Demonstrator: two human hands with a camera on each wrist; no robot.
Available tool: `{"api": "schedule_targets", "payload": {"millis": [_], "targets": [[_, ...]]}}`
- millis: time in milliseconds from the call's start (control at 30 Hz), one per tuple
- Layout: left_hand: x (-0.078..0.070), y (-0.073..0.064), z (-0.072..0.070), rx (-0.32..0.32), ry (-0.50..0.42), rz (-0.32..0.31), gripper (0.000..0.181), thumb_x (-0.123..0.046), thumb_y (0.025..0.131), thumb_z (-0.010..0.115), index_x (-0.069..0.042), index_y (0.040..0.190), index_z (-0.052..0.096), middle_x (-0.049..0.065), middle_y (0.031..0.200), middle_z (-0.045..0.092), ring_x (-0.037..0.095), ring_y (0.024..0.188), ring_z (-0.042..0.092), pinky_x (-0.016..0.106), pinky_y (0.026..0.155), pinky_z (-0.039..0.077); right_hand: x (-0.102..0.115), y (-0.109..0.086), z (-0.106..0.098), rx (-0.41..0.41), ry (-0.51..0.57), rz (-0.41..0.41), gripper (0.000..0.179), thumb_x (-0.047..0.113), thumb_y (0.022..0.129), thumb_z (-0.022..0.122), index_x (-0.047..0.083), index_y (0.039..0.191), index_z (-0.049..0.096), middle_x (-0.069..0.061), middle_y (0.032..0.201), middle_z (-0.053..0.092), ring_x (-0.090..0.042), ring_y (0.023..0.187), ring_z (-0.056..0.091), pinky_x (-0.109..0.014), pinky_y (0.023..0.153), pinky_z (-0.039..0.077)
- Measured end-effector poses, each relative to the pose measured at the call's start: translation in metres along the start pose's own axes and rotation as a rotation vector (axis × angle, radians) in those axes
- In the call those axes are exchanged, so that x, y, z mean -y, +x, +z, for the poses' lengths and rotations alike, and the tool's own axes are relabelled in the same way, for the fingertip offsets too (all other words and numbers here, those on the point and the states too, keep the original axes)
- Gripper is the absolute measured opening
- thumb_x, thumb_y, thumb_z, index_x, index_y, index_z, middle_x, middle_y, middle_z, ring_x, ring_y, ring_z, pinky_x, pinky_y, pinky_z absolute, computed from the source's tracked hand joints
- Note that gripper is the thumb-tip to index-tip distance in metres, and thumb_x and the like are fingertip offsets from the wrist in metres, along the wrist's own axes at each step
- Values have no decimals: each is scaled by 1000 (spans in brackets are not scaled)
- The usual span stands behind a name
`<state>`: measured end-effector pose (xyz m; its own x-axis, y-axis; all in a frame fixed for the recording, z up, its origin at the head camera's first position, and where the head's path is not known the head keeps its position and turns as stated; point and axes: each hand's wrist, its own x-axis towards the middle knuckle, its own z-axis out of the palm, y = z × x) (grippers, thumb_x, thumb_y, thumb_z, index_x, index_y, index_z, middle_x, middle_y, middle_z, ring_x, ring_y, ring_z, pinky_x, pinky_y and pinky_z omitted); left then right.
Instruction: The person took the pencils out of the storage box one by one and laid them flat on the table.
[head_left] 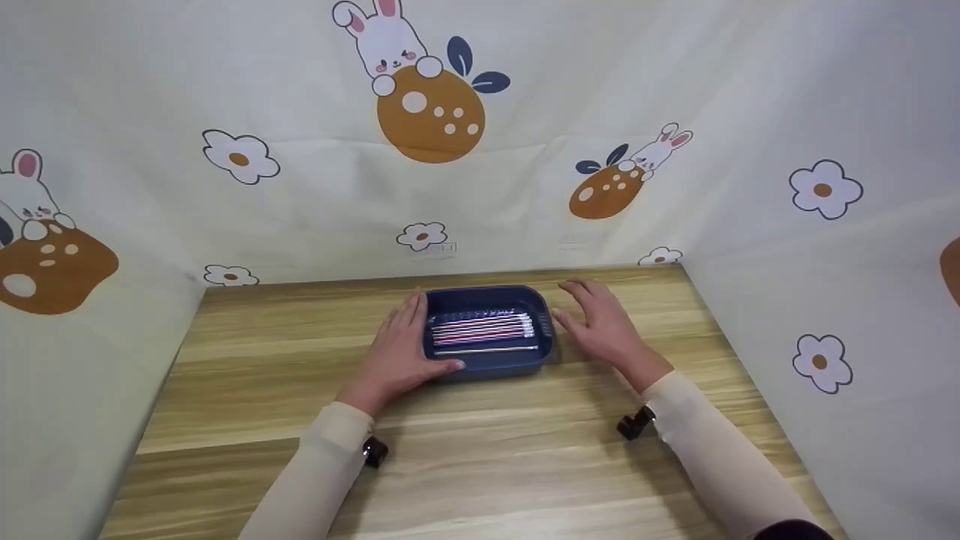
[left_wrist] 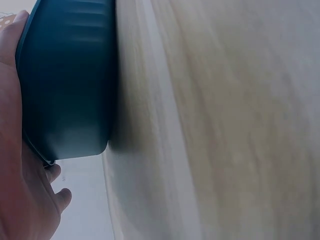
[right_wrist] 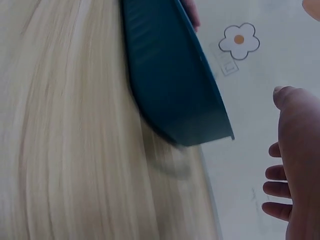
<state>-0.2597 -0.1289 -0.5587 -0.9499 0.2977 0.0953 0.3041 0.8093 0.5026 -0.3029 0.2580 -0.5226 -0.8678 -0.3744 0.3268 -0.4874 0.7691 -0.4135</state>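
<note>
A dark blue rectangular plastic basket (head_left: 495, 369) is on the wooden table in the head view. Several thin, pencil-like sticks (head_left: 480, 330) with pale right-hand ends lie side by side in it. My left hand (head_left: 394, 352) holds the basket's left end, the thumb over the near rim and the fingers along the left side. In the left wrist view, the basket wall (left_wrist: 70, 85) is against that hand (left_wrist: 22, 165). Just off the basket's right end, my right hand (head_left: 604, 326) is spread and holds nothing. The right wrist view shows a gap between the basket (right_wrist: 172, 80) and this hand (right_wrist: 305, 155).
The wood-grain table (head_left: 480, 457) extends in front of the basket and to both sides. A pale cloth (head_left: 300, 210) printed with rabbits and flowers stands behind the table and along both sides. Small black devices (head_left: 636, 424) sit at both wrists.
</note>
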Motion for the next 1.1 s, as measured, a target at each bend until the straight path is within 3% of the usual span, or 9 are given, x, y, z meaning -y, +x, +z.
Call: {"api": "schedule_targets", "payload": {"millis": [200,467,667,933,1100], "targets": [[0,1,2,1,14,-3,148,-91,79,74,-1,176,8,19,184,8,38,170,12,55,137,9,24,13,-2,61,27,-96,58,40,107,75,4,151,64,-16,147,65,-39,139,58,-58,120,45],[0,2,1,7,-10,-5,148,-88,80,77,-1,177,6,20,184,7,39,170,11,55,137,8,55,26,8,234,158,-181,50,30,104,80,8,148,67,-14,141,67,-34,134,61,-54,118,48],[-1,3,0,1,-6,8,146,-81,81,81,1,176,8,23,183,9,40,169,12,56,137,9,66,34,23,361,199,-217,47,18,101,83,3,144,69,-19,137,67,-40,128,63,-54,113,51],[0,3,1,-1,9,4,146,-84,81,80,-1,176,7,22,184,10,39,169,13,55,137,10,73,44,36,514,191,-251,45,12,98,85,5,141,75,-18,128,70,-36,121,65,-51,108,52],[-2,1,0,2,-3,-1,146,-81,81,82,1,176,7,23,183,11,40,169,13,56,137,10,74,51,44,568,157,-297,41,9,97,85,8,137,79,-11,129,74,-30,120,67,-46,108,54]]}}
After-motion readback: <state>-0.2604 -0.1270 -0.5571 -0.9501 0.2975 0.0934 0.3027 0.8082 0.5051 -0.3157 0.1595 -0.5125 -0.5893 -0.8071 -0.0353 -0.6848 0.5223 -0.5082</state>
